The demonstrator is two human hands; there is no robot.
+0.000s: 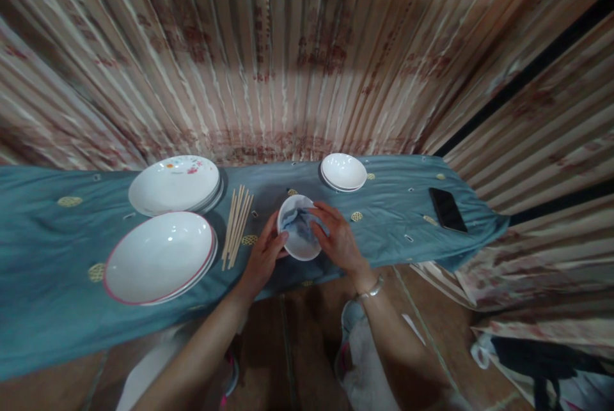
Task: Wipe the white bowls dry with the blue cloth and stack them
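Two hands, left hand [265, 256] gripping small bowl [297, 235] rim, right hand [338, 238] pressing cloth [298, 220] inside

Left of frame: two plate stacks [160, 256] [175, 183], chopsticks [237, 225] beside them; small bowls [343, 172] center top, phone [447, 209] right, all on teal cloth [43, 251].

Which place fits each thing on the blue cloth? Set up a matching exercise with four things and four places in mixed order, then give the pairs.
Things:
1. small bowl
2. chopsticks
3. phone
4. red-rimmed plate

Places:
A. near the right end of the tablecloth
B. nearest the left, in front of the flowered plates
C. held between the left hand and right hand
D. between the plates and the held bowl

Pairs: 1-C, 2-D, 3-A, 4-B
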